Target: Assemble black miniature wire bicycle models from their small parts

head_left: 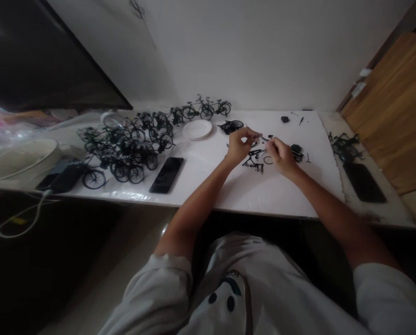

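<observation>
My left hand point(239, 145) is raised a little over the white table point(228, 186), its fingers pinched on a small dark piece that I cannot name. My right hand point(280, 156) rests just to its right, fingers curled over small black model bicycle parts point(254, 163) scattered between the hands. A loose black ring point(267, 160) lies among those parts. Whether the right hand grips one of them is hidden by the fingers.
Several finished miniature black bicycles point(124, 146) crowd the table's left, with more point(206, 109) by the wall. A white dish point(197, 129), a pile of small wheels point(231, 125), a phone point(167, 174), another phone point(364, 182) at right, a power bank point(66, 177) and a wooden panel point(396, 111) are around.
</observation>
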Motion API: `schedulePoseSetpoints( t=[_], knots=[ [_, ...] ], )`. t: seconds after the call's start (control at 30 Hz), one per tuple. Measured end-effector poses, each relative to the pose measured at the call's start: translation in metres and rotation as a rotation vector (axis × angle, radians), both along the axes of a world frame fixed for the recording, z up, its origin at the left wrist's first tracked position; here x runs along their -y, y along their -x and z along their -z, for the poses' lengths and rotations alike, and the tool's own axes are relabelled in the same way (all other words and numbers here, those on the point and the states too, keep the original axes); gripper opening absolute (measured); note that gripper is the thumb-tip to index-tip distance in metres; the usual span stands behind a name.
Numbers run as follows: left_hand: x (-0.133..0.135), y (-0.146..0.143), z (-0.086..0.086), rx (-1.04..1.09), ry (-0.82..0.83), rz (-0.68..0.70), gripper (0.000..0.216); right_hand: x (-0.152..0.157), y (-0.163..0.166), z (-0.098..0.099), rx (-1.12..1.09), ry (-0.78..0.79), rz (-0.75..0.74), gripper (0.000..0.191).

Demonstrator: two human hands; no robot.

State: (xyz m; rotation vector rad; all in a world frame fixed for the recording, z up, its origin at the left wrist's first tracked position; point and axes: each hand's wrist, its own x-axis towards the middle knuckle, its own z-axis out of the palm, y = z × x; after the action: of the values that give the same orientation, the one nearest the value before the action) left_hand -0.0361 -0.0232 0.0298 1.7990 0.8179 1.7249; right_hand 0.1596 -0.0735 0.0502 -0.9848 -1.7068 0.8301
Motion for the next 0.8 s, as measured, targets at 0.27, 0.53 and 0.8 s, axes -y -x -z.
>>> schedulePoseSetpoints(
  t=[0.27, 0.53, 0.8],
  knots=[
    [-0.011, 0.005, 0.002, 0.051, 0.041, 0.076, 0.021, -0.012, -0.011, 0.007, 0.434, -0.498, 0.174, 0.042],
    [-0.008, -0.001, 0.006, 0.124, 0.050, 0.111, 0.031, 0.007, -0.005, 0.000, 0.315, -0.257, 0.075, 0.055],
    [0.002, -0.002, 0.002, 0.012, -0.073, 0.011, 0.023, 0.014, 0.006, -0.016, -0.331, 0.519, -0.244, 0.053]
  ],
)
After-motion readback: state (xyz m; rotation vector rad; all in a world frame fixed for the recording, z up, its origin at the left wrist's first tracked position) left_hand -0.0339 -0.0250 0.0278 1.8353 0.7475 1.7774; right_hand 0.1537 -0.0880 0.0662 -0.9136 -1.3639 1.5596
